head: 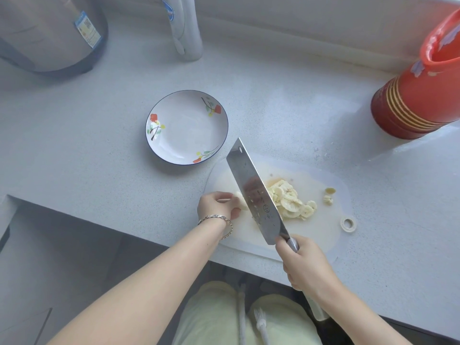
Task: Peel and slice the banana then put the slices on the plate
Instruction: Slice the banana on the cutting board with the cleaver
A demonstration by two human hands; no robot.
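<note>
Pale-green trousers [219, 314] at 6 o'clock, nearest the lens. Both forearms reach up from there to the countertop [99, 158].

Right hand [305, 265], 5 o'clock, is clenched round the handle of a cleaver [256, 192]. The blade slants toward 11 with its flat turned to the camera. Cannot tell if the edge touches the cutting board [323, 240].

Left hand [216, 205], centre, bracelet [219, 220] on the wrist, pinches the banana stub [241, 201] just left of the blade. The fingers are curled, likely to steady the fruit and keep the tips off the edge.

Banana slices [290, 201] are heaped just right of the blade, where cut pieces would fall away. Two end scraps [329, 195] lie farther toward 3, apart from the heap, probably discards. A small white ring [348, 224], maybe tape, sits at the board's right side.

Plate [149, 115], flowered, sits at 11 o'clock just beyond the board's corner with no slices on it. It looks placed near for a short transfer.

Far: stacked red containers [418, 100] at 2, metal pot [49, 33] at 10, white fixture [184, 26] at 12.

Judgement: slicing is nearly done with only a short stub left, and plating has not started.
</note>
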